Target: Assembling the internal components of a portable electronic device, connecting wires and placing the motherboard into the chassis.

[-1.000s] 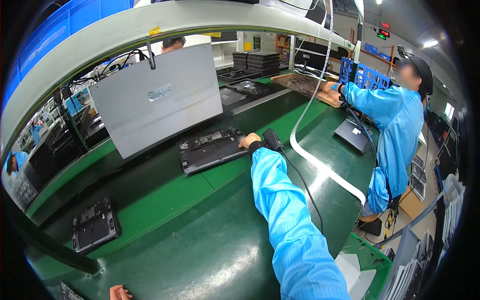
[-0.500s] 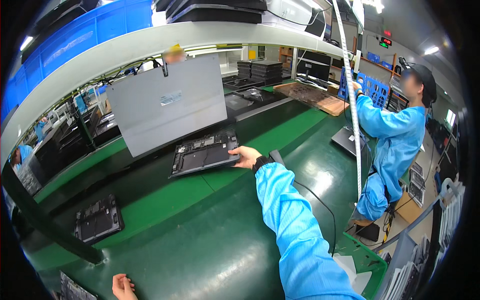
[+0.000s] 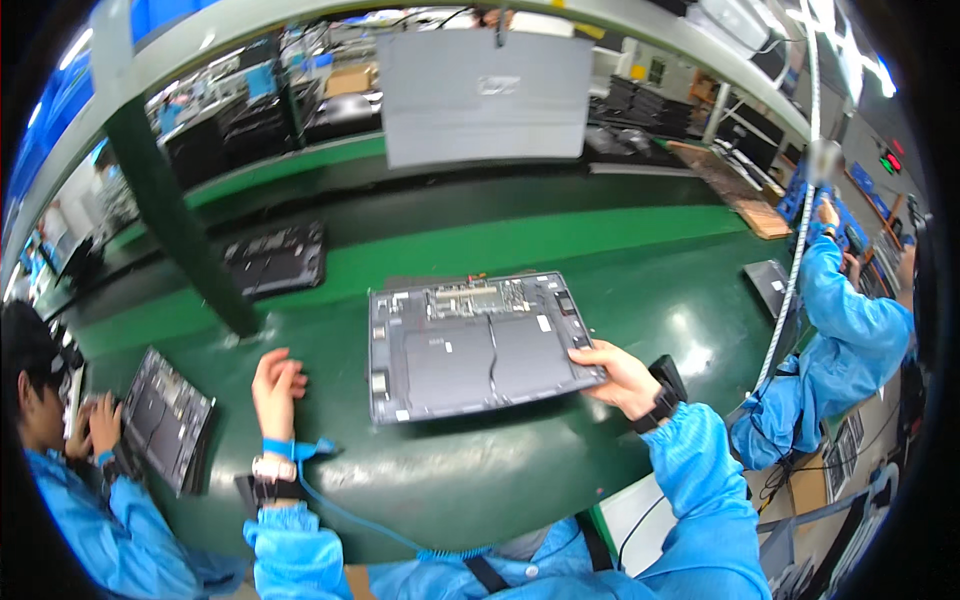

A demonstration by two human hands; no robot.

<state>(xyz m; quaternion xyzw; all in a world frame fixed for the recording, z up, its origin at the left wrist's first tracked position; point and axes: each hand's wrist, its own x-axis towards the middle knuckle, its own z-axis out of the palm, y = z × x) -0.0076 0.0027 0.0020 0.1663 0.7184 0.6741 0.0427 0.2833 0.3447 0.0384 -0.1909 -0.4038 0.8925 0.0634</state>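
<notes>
An opened laptop base (image 3: 470,350), its circuit board and black battery showing, is tilted above the green bench (image 3: 380,520). My right hand (image 3: 622,378) grips its right edge, thumb on top and fingers underneath. Left of the laptop base, apart from it, my left hand (image 3: 277,388) is raised with loosely bent fingers and nothing in them. A blue coiled wrist-strap cord (image 3: 350,520) runs from the left wrist toward my body.
A green post (image 3: 175,215) rises at the left, near another opened laptop base (image 3: 275,260). A person at far left handles a further laptop base (image 3: 165,420). A grey panel (image 3: 485,100) hangs at the back. Another person in blue (image 3: 850,310) works at right by a closed laptop (image 3: 770,285).
My right hand has brought the laptop base from the far green strip nearer to me. My left hand has come further into view. The view has swung left and downward.
</notes>
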